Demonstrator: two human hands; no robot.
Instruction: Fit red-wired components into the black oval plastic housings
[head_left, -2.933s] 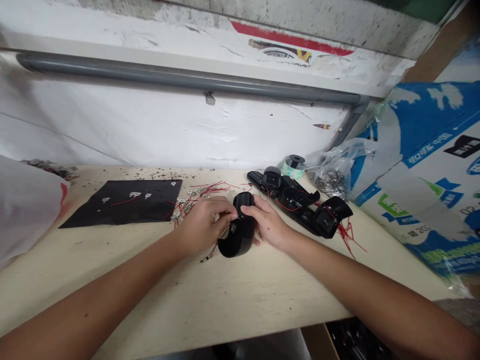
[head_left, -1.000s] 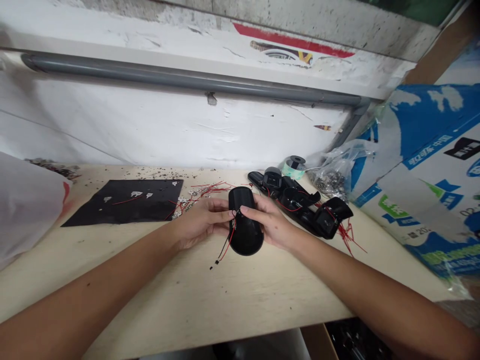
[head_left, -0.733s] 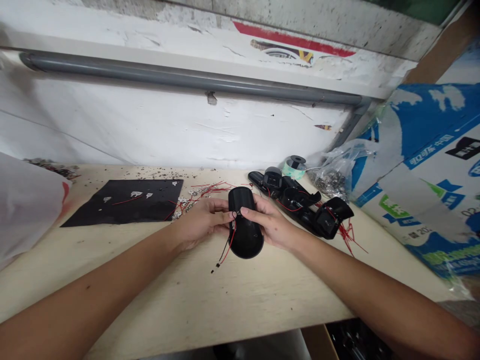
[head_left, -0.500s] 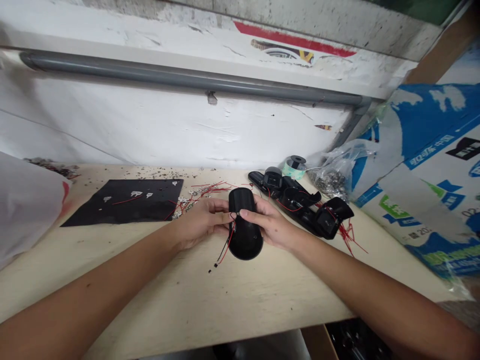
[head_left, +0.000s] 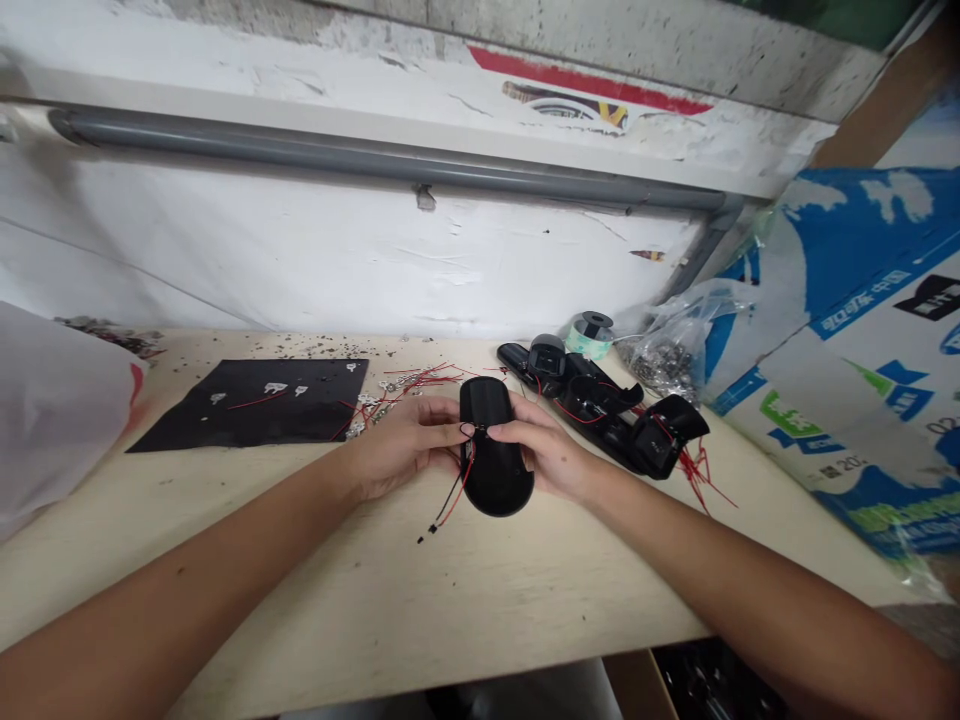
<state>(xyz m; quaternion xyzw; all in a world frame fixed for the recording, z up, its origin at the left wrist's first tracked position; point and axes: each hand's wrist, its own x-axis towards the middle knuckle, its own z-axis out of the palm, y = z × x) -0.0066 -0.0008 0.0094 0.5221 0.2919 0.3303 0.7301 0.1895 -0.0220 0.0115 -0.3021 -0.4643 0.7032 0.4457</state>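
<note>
A black oval plastic housing [head_left: 498,485] is held between my two hands above the table, its hollow side facing me. My left hand [head_left: 409,442] grips its left edge, with the thumb at the wires near the middle. From the other side my right hand [head_left: 546,445] wraps the housing, its thumb pressed on the inside. A red wire [head_left: 456,492] and a black wire [head_left: 448,497] hang from the housing's left side and end in small dark tips. The fingers behind the housing are partly hidden.
Several black housings with red wires [head_left: 600,400] lie to the right, near a tape roll [head_left: 589,337] and a plastic bag of small parts [head_left: 664,360]. On the left is a black sheet [head_left: 247,405] with metal pieces. A printed carton [head_left: 885,380] stands at right.
The housing has shifted slightly right and tilted a little. My right thumb has moved slightly right, away from the left thumb. Both hands keep their hold.
</note>
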